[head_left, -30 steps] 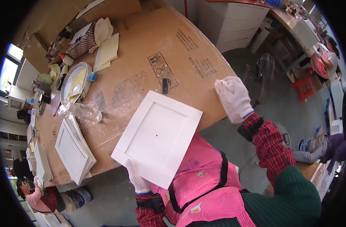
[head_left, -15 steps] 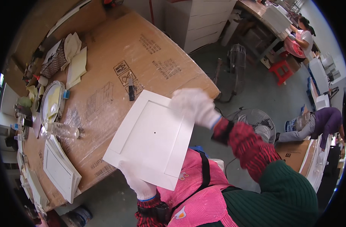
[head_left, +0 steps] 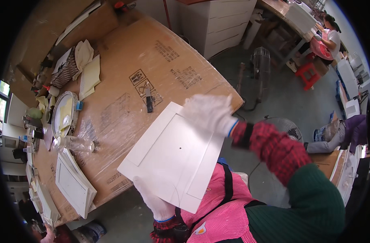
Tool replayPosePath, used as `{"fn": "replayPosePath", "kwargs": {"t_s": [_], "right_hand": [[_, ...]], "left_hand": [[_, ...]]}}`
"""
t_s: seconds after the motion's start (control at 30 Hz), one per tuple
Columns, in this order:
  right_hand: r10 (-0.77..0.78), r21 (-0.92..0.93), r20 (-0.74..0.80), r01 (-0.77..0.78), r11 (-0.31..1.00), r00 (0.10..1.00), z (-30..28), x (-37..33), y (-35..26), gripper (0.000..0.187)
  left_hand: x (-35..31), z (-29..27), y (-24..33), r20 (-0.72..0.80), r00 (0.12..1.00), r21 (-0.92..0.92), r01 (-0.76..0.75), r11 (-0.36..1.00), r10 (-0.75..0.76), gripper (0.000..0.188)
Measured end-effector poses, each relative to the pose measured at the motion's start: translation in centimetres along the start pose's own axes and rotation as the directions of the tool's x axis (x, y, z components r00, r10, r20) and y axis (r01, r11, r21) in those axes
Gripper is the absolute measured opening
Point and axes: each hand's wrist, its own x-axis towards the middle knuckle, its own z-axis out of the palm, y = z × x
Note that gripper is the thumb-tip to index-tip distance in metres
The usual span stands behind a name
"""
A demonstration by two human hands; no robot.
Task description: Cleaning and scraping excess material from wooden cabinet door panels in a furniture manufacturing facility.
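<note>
A white rectangular panel (head_left: 164, 158) with a recessed centre and a small dark hole is held tilted over the near edge of the table. My left hand (head_left: 152, 200), in a white knit glove, grips its lower left edge, with the fingers partly hidden behind it. Across the panel's upper right part lies my right hand (head_left: 211, 115), gloved alike and blurred by motion. Whether its fingers are closed around anything does not show. A knife (head_left: 149, 101) with a dark handle rests on the cardboard-covered table (head_left: 124, 52) just beyond the panel.
Similar white panels (head_left: 73, 182) are stacked at the table's left, near a clear bottle (head_left: 76, 143), a round tray (head_left: 74, 117) and a woven basket (head_left: 64, 69). Fans (head_left: 288, 127) stand on the floor at right. Co-workers (head_left: 328, 42) are at the far right and right edge.
The view has shifted, so the table's things appear farther right. The panel sits slightly farther right of the knife. My right hand remains at the panel's upper right, blurred in both frames.
</note>
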Motion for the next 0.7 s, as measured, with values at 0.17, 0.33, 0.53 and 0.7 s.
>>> {"fn": "replayPosePath", "kwargs": {"t_s": [0.17, 0.33, 0.53, 0.7], "right_hand": [[-0.268, -0.128, -0.295, 0.239, 0.962, 0.917, 0.5, 1.6, 0.8, 0.042], [-0.102, 0.133, -0.05, 0.108, 0.985, 0.993, -5.6, -2.2, -12.2, 0.043], [-0.057, 0.42, 0.153, -0.012, 0.908, 0.987, -2.1, 3.9, 0.1, 0.041], [-0.489, 0.281, -0.396, 0.61, 0.741, 0.777, -4.5, 3.0, -5.2, 0.035]], "left_hand": [[1.1, 1.0, 1.0, 0.006, 1.0, 0.057, -0.019, 0.998, 0.018, 0.078], [1.4, 0.8, 1.8, 0.096, 0.995, 0.024, -0.001, 1.0, -0.001, 0.085], [3.4, -2.5, 0.5, 0.019, 1.0, -0.066, -0.004, 0.998, 0.006, 0.084], [2.6, -1.1, 2.3, 0.071, 0.997, -0.037, 0.041, 0.998, -0.038, 0.085]]}}
